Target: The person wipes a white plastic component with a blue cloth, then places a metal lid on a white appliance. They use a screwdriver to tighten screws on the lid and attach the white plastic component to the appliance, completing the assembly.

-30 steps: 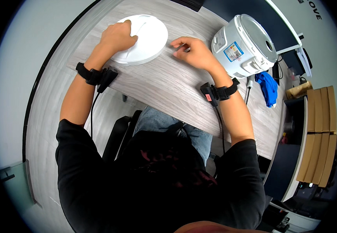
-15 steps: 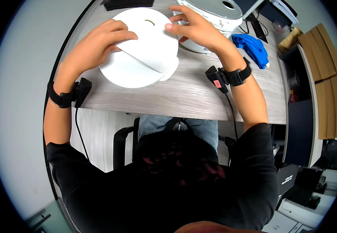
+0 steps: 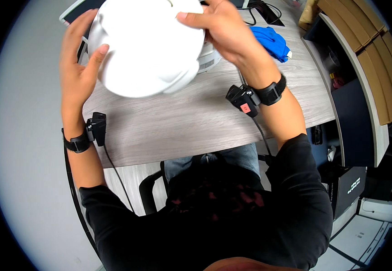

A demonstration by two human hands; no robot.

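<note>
A round white plastic cover (image 3: pixel 146 49) with a small curved slot is raised over the far left of the desk, its outline slightly blurred. My left hand (image 3: pixel 78 65) grips its left edge, thumb on the near face and fingers stretched up along the rim. On the right edge, my right hand (image 3: pixel 227 36) clasps the cover with the thumb laid across its face; its other fingers are mostly hidden behind. A white round appliance (image 3: pixel 209 58) stands behind the cover, and only a small part of its side shows.
A crumpled blue cloth (image 3: pixel 272 43) lies right of my right hand on the grey wood desk (image 3: pixel 173 126). Cables (image 3: pixel 254 16) run at the back. Brown cardboard boxes (image 3: pixel 381 67) and a dark shelf unit (image 3: pixel 358 122) flank the desk's right side. Thin cords hang from both wrist-strapped devices.
The cover has been raised and tilted, and now blocks most of the appliance. My left hand has moved from its flat raised part to the left rim; my right hand has closed on the right edge.
</note>
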